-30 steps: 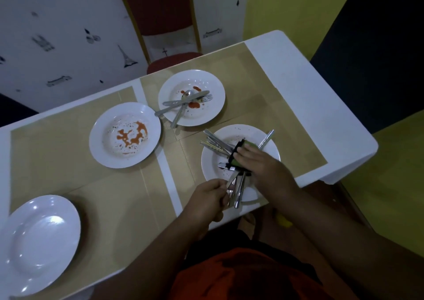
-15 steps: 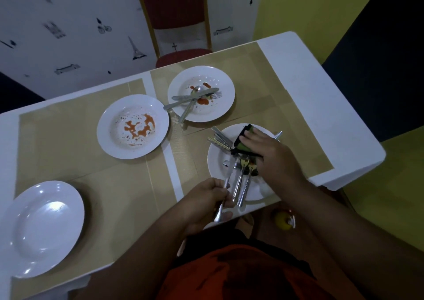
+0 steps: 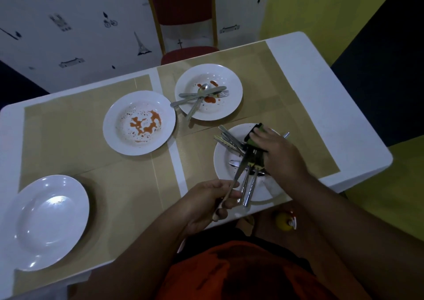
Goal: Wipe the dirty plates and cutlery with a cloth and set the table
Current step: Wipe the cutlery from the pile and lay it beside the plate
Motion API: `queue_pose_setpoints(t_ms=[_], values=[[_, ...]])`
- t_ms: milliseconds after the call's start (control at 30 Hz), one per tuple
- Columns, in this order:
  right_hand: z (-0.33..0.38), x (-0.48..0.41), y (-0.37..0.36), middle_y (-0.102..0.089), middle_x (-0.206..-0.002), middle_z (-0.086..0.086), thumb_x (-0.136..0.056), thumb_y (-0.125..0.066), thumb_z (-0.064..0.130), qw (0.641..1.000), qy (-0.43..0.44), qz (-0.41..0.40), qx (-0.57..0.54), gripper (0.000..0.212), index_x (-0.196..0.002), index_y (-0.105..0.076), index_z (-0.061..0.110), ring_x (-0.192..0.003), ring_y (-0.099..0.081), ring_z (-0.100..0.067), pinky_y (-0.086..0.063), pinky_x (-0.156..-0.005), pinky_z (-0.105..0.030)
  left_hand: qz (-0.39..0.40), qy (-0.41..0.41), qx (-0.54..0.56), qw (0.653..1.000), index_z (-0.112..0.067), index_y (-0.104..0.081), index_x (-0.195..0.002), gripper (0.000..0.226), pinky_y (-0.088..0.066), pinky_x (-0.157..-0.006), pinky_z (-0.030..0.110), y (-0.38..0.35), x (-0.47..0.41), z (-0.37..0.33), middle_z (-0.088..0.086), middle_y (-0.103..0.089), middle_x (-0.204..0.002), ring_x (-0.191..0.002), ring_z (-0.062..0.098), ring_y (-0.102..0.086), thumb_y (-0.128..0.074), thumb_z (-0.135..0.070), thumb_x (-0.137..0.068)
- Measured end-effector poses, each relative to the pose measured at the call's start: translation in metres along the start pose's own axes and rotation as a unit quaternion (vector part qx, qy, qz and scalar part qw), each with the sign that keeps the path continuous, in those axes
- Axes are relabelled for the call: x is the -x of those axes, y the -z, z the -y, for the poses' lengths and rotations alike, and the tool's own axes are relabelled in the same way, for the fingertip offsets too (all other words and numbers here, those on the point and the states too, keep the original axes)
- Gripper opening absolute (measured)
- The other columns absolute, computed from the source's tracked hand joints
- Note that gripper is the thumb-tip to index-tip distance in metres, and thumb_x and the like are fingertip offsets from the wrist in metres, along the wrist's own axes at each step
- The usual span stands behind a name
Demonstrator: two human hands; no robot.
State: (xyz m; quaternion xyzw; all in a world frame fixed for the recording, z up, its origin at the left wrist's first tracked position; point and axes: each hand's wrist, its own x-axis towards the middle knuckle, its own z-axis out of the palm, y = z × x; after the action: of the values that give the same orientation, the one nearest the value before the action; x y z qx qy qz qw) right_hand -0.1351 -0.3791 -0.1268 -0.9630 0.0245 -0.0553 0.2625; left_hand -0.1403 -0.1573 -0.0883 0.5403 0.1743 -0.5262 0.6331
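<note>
My left hand [image 3: 206, 204] grips the handle of a knife [image 3: 238, 173] whose blade runs up into the dark green cloth [image 3: 253, 139]. My right hand [image 3: 278, 153] pinches that cloth around the blade, over the near right plate [image 3: 221, 162]. Several forks and other cutlery [image 3: 229, 140] lie on this plate. A plate smeared with red sauce [image 3: 138, 123] sits at the centre. Behind it, another stained plate [image 3: 229, 107] holds a knife, spoon and fork [image 3: 202, 94]. A clean white plate [image 3: 49, 221] lies at the near left.
Beige placemats [image 3: 68, 139] cover the white table [image 3: 321, 107]. A red chair [image 3: 183, 24] stands at the far side against the patterned wall. A yellow object [image 3: 284, 221] lies on the floor under the table's near right edge.
My left hand has drawn the knife out toward me while my right hand and the cloth slid up toward the blade's tip. The view shifted slightly.
</note>
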Motion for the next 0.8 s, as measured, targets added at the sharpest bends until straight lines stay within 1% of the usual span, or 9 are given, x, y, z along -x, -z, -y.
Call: queue_pose_setpoints(t_ms=[100, 300, 400, 433, 500, 533, 600, 733, 800], values=[[0.01, 0.005, 0.005, -0.053, -0.137, -0.003, -0.07, -0.052, -0.019, 0.998, -0.023, -0.047, -0.027, 0.066, -0.128, -0.058, 0.011, -0.137, -0.037, -0.02, -0.033, -0.11, -0.034, -0.063, -0.015, -0.036, 0.997, -0.001, -0.063, -0.117, 0.023, -0.036, -0.05, 0.021, 0.001, -0.004, 0.001, 0.01, -0.068, -0.091, -0.052, 0.007, -0.057, -0.044, -0.006, -0.104], [0.036, 0.033, -0.025, -0.052, -0.139, -0.001, -0.064, -0.052, -0.023, 0.988, 0.152, 0.039, 0.007, 0.075, -0.129, -0.058, 0.014, -0.138, -0.034, -0.017, -0.029, -0.109, -0.028, -0.124, -0.056, -0.029, 0.99, -0.002, -0.064, -0.096, 0.01, -0.042, -0.049, 0.024, 0.001, -0.011, -0.001, 0.008, -0.064, -0.072, -0.053, 0.014, -0.051, -0.054, 0.0, -0.098], [0.027, 0.015, -0.029, -0.049, -0.141, 0.0, -0.064, -0.056, -0.022, 0.993, 0.104, 0.063, -0.005, 0.078, -0.132, -0.054, 0.016, -0.139, -0.031, -0.018, -0.038, -0.106, -0.047, -0.15, -0.076, -0.06, 0.984, -0.002, -0.065, -0.095, 0.009, -0.034, -0.05, 0.023, 0.005, -0.01, 0.007, 0.008, -0.065, -0.071, -0.052, 0.014, -0.049, -0.057, -0.003, -0.097], [0.026, 0.006, -0.025, -0.049, -0.141, -0.002, -0.067, -0.057, -0.016, 0.996, 0.072, 0.057, -0.016, 0.071, -0.132, -0.054, 0.014, -0.138, -0.031, -0.019, -0.038, -0.106, -0.048, -0.163, -0.081, -0.07, 0.981, -0.004, -0.066, -0.093, 0.009, -0.033, -0.045, 0.02, 0.008, -0.008, 0.013, 0.008, -0.065, -0.071, -0.051, 0.013, -0.05, -0.057, -0.003, -0.097], [0.03, -0.011, -0.015, -0.05, -0.139, -0.004, -0.072, -0.055, -0.003, 0.999, 0.014, 0.034, -0.039, 0.059, -0.13, -0.056, 0.009, -0.136, -0.033, -0.017, -0.027, -0.112, -0.033, -0.197, -0.094, -0.064, 0.974, -0.005, -0.066, -0.091, 0.011, -0.034, -0.038, 0.016, 0.016, -0.003, 0.022, 0.009, -0.064, -0.073, -0.051, 0.011, -0.05, -0.056, -0.003, -0.097], [0.034, -0.017, -0.012, -0.05, -0.139, -0.004, -0.072, -0.054, -0.005, 0.999, -0.004, 0.023, -0.044, 0.06, -0.13, -0.056, 0.009, -0.137, -0.033, -0.016, -0.023, -0.111, -0.025, -0.216, -0.102, -0.048, 0.97, -0.005, -0.065, -0.092, 0.011, -0.035, -0.037, 0.016, 0.023, -0.001, 0.025, 0.01, -0.064, -0.073, -0.051, 0.012, -0.05, -0.056, -0.004, -0.097], [0.049, -0.023, -0.015, -0.05, -0.14, -0.002, -0.07, -0.052, -0.015, 0.999, -0.002, 0.02, -0.049, 0.068, -0.132, -0.055, 0.012, -0.138, -0.032, -0.014, -0.022, -0.111, -0.024, -0.257, -0.113, -0.006, 0.96, -0.004, -0.065, -0.092, 0.011, -0.037, -0.039, 0.018, 0.043, 0.003, 0.03, 0.009, -0.062, -0.069, -0.051, 0.015, -0.051, -0.057, -0.007, -0.098], [0.101, -0.018, -0.055, -0.049, -0.14, -0.001, -0.067, -0.05, -0.021, 0.988, 0.073, 0.111, -0.079, 0.073, -0.131, -0.056, 0.013, -0.136, -0.033, -0.016, -0.022, -0.114, -0.032, -0.353, -0.107, 0.03, 0.929, -0.004, -0.069, -0.087, 0.012, -0.036, -0.036, 0.019, 0.096, 0.012, 0.048, 0.008, -0.06, -0.058, -0.046, 0.016, -0.05, -0.06, -0.009, -0.095], [0.126, -0.01, -0.083, -0.047, -0.142, -0.002, -0.066, -0.05, -0.021, 0.975, 0.112, 0.175, -0.084, 0.076, -0.132, -0.054, 0.015, -0.137, -0.034, -0.017, -0.025, -0.113, -0.032, -0.399, -0.096, 0.038, 0.911, -0.007, -0.072, -0.082, 0.013, -0.046, -0.043, 0.024, 0.121, 0.02, 0.061, 0.008, -0.068, -0.063, -0.051, 0.018, -0.058, -0.065, -0.011, -0.092]])
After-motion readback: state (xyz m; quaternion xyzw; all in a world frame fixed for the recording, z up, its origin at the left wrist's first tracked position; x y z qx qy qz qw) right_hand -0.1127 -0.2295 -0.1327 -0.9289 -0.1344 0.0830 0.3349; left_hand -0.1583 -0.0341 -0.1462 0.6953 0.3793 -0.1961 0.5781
